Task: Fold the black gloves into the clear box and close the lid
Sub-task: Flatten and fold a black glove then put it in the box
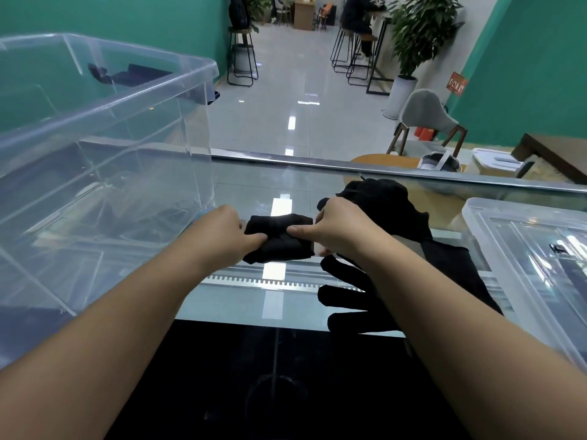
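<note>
Head view: both hands, left (233, 231) and right (336, 227), pinch the folded glove (279, 238) right of the box (104, 128); loosening either pinch could let it spring open.

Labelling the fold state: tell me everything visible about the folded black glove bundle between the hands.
The folded black glove bundle is a compact, roughly rectangular wad of soft matte black fabric, creased across its middle. It lies on the glass countertop, centred in the view, just right of the large clear plastic box. The left hand pinches its left end and the right hand presses its right end with the thumb on top. More black gloves lie unfolded to its right.
</note>
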Demonstrator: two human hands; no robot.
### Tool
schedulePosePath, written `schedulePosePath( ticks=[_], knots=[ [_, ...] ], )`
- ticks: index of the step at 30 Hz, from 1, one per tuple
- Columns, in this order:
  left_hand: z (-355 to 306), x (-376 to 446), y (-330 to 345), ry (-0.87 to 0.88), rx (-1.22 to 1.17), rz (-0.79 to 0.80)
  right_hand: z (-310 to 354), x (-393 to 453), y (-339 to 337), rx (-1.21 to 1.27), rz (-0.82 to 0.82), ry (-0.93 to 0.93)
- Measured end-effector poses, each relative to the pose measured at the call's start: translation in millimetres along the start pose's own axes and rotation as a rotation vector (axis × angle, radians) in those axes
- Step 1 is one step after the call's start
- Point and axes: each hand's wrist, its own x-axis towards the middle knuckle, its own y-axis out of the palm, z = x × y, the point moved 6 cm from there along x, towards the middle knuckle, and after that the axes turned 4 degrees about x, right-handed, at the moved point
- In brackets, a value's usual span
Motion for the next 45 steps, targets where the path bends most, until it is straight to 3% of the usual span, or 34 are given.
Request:
schedulePosePath(
  ticks=[3,9,16,20,24,30,36,41,45],
  knots=[
    [-7,2,-2,-0.047,0.040,0.122,6,-3,2,-0.017,0.061,0.026],
    [-13,4,5,-0.136,-0.232,0.338,13,-5,5,0.069,0.216,0.086],
    [-26,-18,-4,-0.102,-0.552,0.360,10,-8,-1,0.496,0.406,0.033],
    [-39,-28,-34,-0.083,-0.647,0.277,31,-9,-18,0.659,0.522,-0.047],
    [-54,-36,-73,-0.059,-0.656,0.232,63,-8,-39,0.770,0.517,-0.202],
    [-67,-40,-150,-0.014,-0.473,0.196,121,-11,-53,0.840,0.574,-0.326],
    [-33,-27,-212,0.026,-0.522,0.312,191,-8,-45,0.880,0.569,-0.324],
    [19,-4,-249,0.091,-0.665,0.445,251,3,-32,0.777,0.462,-0.328],
    [54,20,-258,0.128,-0.650,0.505,284,21,-13,0.526,0.310,-0.266]
  ],
)
